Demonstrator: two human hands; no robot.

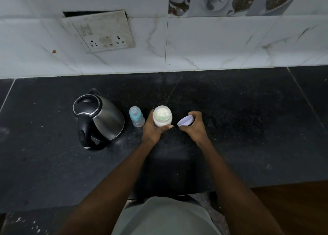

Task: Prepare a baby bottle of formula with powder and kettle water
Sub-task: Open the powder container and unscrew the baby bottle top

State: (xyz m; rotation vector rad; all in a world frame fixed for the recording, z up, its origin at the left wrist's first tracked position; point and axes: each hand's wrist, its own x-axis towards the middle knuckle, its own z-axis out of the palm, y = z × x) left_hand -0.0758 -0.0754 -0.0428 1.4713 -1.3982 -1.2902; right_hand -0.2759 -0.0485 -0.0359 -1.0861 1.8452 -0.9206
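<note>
An open jar of white formula powder [162, 116] stands on the black counter [230, 114], with a pale green scoop lying in the powder. My left hand [152, 128] is wrapped around the jar from the left. My right hand [194, 124] holds the jar's lilac lid [185, 121] just to the right of the jar, tilted, above the counter. A small baby bottle [136, 116] with a blue top stands upright left of the jar. Further left sits a steel kettle [99, 119] with a black lid and handle, lid closed.
A white marble-tile wall [213, 44] backs the counter, with a switch and socket plate [101, 34] above the kettle. The counter's front edge runs near my body, with a brown surface [292, 204] at the lower right.
</note>
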